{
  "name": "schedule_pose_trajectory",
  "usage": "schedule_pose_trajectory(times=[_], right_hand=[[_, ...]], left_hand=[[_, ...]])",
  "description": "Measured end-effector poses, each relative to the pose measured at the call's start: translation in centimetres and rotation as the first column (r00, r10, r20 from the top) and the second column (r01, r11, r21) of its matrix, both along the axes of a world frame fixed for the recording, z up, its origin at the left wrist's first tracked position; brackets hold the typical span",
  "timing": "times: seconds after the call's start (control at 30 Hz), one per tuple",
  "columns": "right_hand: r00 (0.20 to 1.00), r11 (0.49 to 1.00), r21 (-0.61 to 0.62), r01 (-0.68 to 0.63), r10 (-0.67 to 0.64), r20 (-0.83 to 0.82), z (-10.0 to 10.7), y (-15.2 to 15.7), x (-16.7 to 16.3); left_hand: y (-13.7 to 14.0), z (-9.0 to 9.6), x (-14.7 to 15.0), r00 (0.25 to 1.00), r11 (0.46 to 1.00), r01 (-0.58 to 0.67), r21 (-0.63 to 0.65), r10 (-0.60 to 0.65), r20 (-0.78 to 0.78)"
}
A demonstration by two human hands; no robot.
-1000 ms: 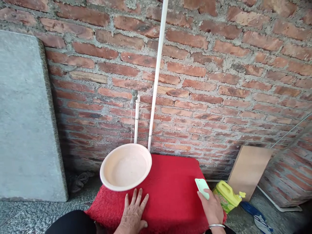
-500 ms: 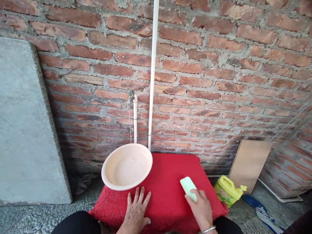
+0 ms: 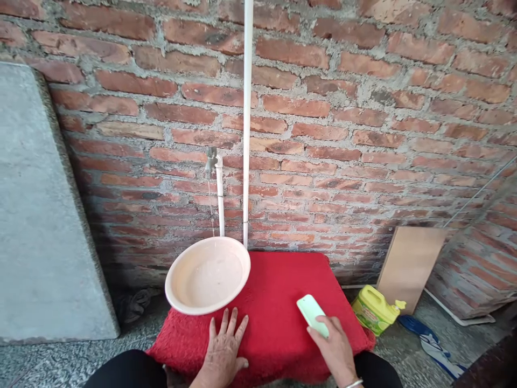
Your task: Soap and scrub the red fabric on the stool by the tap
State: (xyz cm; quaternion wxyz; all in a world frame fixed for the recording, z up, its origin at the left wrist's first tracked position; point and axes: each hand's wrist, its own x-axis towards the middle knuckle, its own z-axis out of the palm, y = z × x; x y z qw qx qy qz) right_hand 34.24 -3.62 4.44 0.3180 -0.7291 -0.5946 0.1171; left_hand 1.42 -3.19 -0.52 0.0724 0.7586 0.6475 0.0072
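Observation:
A red plush cloth (image 3: 288, 291) covers a low table. My left hand (image 3: 223, 347) lies flat on the cloth with its fingers spread, just below the rim of the basin. In my right hand (image 3: 334, 345) is a pale green scrub brush (image 3: 310, 310), gripped at its near end and resting against the cloth. Its bristles are hidden underneath. A pale pink basin (image 3: 177, 291) stands at the table's back left corner and holds some water. Above it, a tap (image 3: 210, 160) lets a thin stream run into the basin.
A yellow-green jug (image 3: 374, 310) stands right of the table, before a leaning wooden board (image 3: 410, 264). Flip-flops (image 3: 434, 347) lie on the floor. A grey slab (image 3: 44, 215) leans at left. A white pipe (image 3: 247, 129) runs up the brick wall.
The view has shifted slightly, so the wall and basin sit a little further left. Both hands keep nearly the same places on the cloth, and the water still runs.

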Motion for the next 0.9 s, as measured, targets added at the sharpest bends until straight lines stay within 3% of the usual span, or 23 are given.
schedule_pose_trajectory(times=[0.1, 0.17, 0.3, 0.4, 0.47, 0.57, 0.67, 0.77, 0.83, 0.9], right_hand=[[0.972, 0.974, 0.04, 0.223, -0.225, 0.065, 0.5, -0.2, 3.3], [0.962, 0.964, 0.072, 0.257, -0.262, 0.071, 0.9, -0.3, 3.5], [0.999, 0.996, 0.081, 0.047, -0.047, -0.009, 1.0, -0.7, -1.8], [0.989, 0.987, 0.058, -0.149, 0.149, 0.009, 0.6, -0.7, -6.9], [0.978, 0.978, 0.032, -0.205, 0.203, 0.048, 0.3, -0.4, -8.3], [0.99, 0.99, 0.019, -0.137, 0.136, 0.046, 0.1, 0.3, -6.0], [0.995, 0.996, 0.01, 0.089, -0.089, 0.054, 0.3, 1.0, -0.6], [0.954, 0.957, 0.043, 0.288, -0.29, 0.076, 0.8, 1.0, 3.7], [0.949, 0.947, 0.078, 0.311, -0.314, 0.035, 0.9, 0.5, 4.3], [0.974, 0.97, 0.089, 0.228, -0.227, -0.024, 0.8, -0.2, 3.4]], left_hand=[[0.0, 0.0, 0.1, 1.0, 1.0, 0.003, 0.003, -0.003, 0.002], [0.0, -0.1, 0.2, 1.0, 1.0, 0.0, 0.007, 0.0, 0.003], [0.0, -0.3, 0.1, 1.0, 1.0, 0.011, 0.025, -0.011, 0.012], [0.0, -0.4, -0.1, 1.0, 1.0, 0.013, 0.027, -0.013, 0.004], [0.0, -0.5, -0.2, 1.0, 1.0, 0.013, 0.028, -0.013, 0.001], [0.0, -0.5, 0.0, 1.0, 0.999, 0.015, 0.032, -0.015, 0.004], [0.0, -0.5, 0.2, 1.0, 1.0, 0.016, 0.027, -0.016, 0.009], [0.0, -0.5, 0.3, 1.0, 1.0, 0.01, 0.019, -0.01, 0.008], [0.0, -0.6, 0.2, 1.0, 1.0, 0.01, 0.022, -0.01, 0.006], [0.1, -0.6, 0.2, 1.0, 1.0, 0.013, 0.023, -0.013, 0.003]])
